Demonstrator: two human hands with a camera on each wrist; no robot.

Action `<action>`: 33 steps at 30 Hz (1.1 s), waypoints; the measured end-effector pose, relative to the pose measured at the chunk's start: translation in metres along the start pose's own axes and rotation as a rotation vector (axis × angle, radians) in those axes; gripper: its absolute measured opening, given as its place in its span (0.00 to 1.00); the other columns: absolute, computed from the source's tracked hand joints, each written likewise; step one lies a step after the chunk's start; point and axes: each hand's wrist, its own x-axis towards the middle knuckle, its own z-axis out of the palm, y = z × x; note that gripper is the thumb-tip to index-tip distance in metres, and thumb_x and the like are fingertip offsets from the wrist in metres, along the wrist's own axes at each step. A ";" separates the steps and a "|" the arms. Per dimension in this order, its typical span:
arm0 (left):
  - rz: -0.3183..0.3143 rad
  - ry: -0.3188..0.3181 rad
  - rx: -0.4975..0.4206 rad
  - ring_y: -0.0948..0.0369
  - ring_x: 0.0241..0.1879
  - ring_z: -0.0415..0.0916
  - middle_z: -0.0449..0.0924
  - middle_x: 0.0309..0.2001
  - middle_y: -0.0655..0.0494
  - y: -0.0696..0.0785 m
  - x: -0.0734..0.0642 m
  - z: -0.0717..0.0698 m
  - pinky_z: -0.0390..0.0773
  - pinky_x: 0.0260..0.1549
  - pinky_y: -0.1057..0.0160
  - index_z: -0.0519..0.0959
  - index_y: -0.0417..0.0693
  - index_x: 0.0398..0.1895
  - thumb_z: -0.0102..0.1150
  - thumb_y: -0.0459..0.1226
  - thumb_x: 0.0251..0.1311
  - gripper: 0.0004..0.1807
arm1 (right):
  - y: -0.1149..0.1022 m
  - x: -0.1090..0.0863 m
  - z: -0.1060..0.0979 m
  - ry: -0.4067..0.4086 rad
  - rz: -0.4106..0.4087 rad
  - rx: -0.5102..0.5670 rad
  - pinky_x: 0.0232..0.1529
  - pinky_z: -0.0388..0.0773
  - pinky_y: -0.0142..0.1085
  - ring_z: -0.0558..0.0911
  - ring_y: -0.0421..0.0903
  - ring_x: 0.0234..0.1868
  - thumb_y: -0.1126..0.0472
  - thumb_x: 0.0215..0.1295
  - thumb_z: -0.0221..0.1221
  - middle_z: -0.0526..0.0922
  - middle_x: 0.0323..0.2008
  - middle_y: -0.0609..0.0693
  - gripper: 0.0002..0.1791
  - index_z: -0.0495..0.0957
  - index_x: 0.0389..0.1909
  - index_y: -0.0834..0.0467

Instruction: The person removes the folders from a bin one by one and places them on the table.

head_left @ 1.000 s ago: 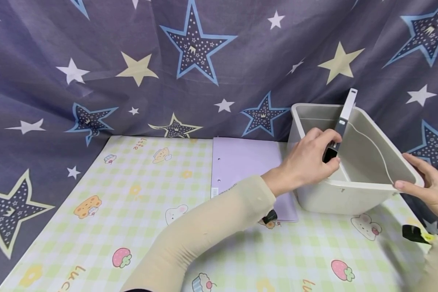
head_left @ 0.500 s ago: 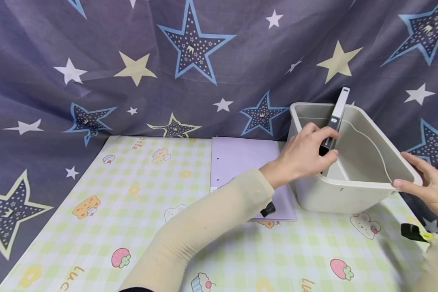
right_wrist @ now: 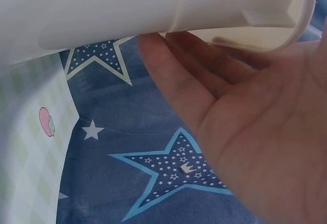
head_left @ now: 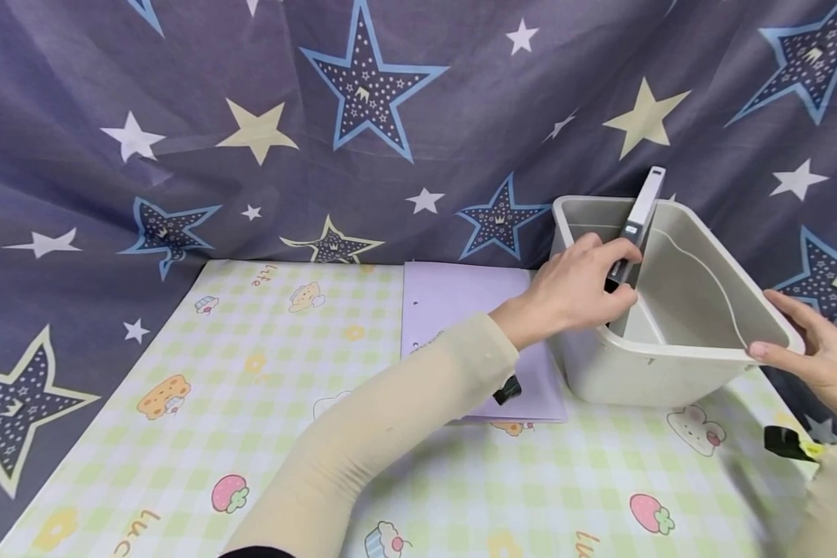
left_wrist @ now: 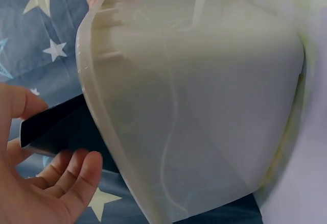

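Observation:
A pale grey plastic bin stands at the right of the table, its mouth tipped toward me in the head view. My left hand pinches a long, narrow thing, silver toward its far end and black toward me, at the bin's left side. The left wrist view shows its dark, flat side and hollow end between thumb and fingers, its other part hidden behind the bin wall. My right hand holds the bin's right rim, thumb on top; in the right wrist view its fingers meet the wall.
A purple sheet or folder with punched holes lies left of the bin, partly under my left forearm. A thin white line runs along the bin's inner wall. A star-patterned curtain hangs behind the checked table cover.
The narrow thing and my left hand have shifted slightly left, with the thing settling a little lower at the bin's left side. My right hand keeps its hold on the rim.

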 end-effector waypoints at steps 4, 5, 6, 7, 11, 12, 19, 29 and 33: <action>0.001 -0.066 -0.002 0.67 0.36 0.68 0.65 0.44 0.66 0.000 0.006 -0.006 0.69 0.30 0.70 0.72 0.74 0.55 0.55 0.51 0.56 0.21 | -0.001 0.000 0.000 -0.009 -0.014 0.006 0.37 0.64 0.13 0.67 0.23 0.44 0.72 0.61 0.59 0.62 0.49 0.29 0.48 0.42 0.76 0.57; 0.010 -0.081 0.000 0.68 0.37 0.67 0.65 0.45 0.66 0.000 0.009 -0.008 0.69 0.31 0.70 0.72 0.74 0.55 0.55 0.51 0.56 0.20 | -0.001 0.000 0.000 -0.009 -0.016 0.010 0.38 0.64 0.12 0.67 0.23 0.45 0.73 0.61 0.59 0.62 0.49 0.29 0.48 0.42 0.76 0.56; 0.022 -0.097 -0.002 0.68 0.39 0.67 0.66 0.46 0.66 0.000 0.011 -0.010 0.69 0.32 0.71 0.73 0.74 0.55 0.55 0.52 0.57 0.20 | 0.000 0.000 -0.001 -0.011 -0.019 0.014 0.38 0.64 0.12 0.67 0.23 0.45 0.73 0.61 0.59 0.62 0.50 0.29 0.47 0.42 0.76 0.57; 0.040 -0.115 -0.004 0.69 0.40 0.66 0.66 0.47 0.66 -0.001 0.014 -0.012 0.69 0.33 0.71 0.73 0.73 0.55 0.55 0.52 0.57 0.20 | 0.000 0.001 0.000 -0.012 -0.019 0.015 0.39 0.63 0.12 0.67 0.24 0.45 0.73 0.61 0.59 0.62 0.50 0.30 0.47 0.42 0.76 0.56; 0.141 -0.201 -0.021 0.70 0.45 0.64 0.71 0.48 0.67 -0.009 0.026 -0.017 0.66 0.39 0.75 0.75 0.68 0.55 0.56 0.50 0.59 0.19 | 0.000 0.001 -0.001 -0.019 -0.016 0.011 0.39 0.63 0.12 0.66 0.24 0.46 0.73 0.61 0.59 0.61 0.51 0.30 0.47 0.42 0.76 0.55; 0.172 -0.226 -0.041 0.69 0.45 0.64 0.72 0.47 0.67 -0.011 0.029 -0.019 0.65 0.40 0.76 0.75 0.66 0.55 0.56 0.49 0.60 0.19 | 0.000 0.001 -0.001 -0.023 -0.011 0.003 0.38 0.63 0.13 0.66 0.25 0.46 0.72 0.62 0.59 0.61 0.52 0.31 0.48 0.42 0.76 0.55; 0.195 -0.326 -0.212 0.67 0.29 0.68 0.73 0.27 0.61 -0.018 0.042 -0.025 0.67 0.33 0.75 0.76 0.58 0.52 0.58 0.45 0.62 0.16 | -0.005 0.000 0.000 -0.033 0.017 -0.031 0.36 0.61 0.15 0.64 0.27 0.45 0.69 0.63 0.60 0.60 0.56 0.38 0.48 0.40 0.76 0.52; 0.038 -0.393 -0.320 0.61 0.24 0.75 0.75 0.28 0.56 -0.019 0.043 -0.025 0.79 0.27 0.66 0.74 0.62 0.53 0.60 0.41 0.57 0.19 | -0.005 0.000 0.000 -0.035 0.006 -0.018 0.36 0.61 0.14 0.65 0.27 0.45 0.70 0.63 0.59 0.59 0.53 0.32 0.48 0.40 0.76 0.52; 0.033 -0.384 -0.280 0.61 0.24 0.77 0.75 0.27 0.57 -0.019 0.042 -0.025 0.78 0.26 0.68 0.74 0.62 0.50 0.59 0.41 0.57 0.17 | -0.004 0.000 0.000 -0.030 0.008 -0.016 0.37 0.61 0.15 0.65 0.27 0.45 0.70 0.63 0.59 0.59 0.53 0.31 0.48 0.40 0.76 0.52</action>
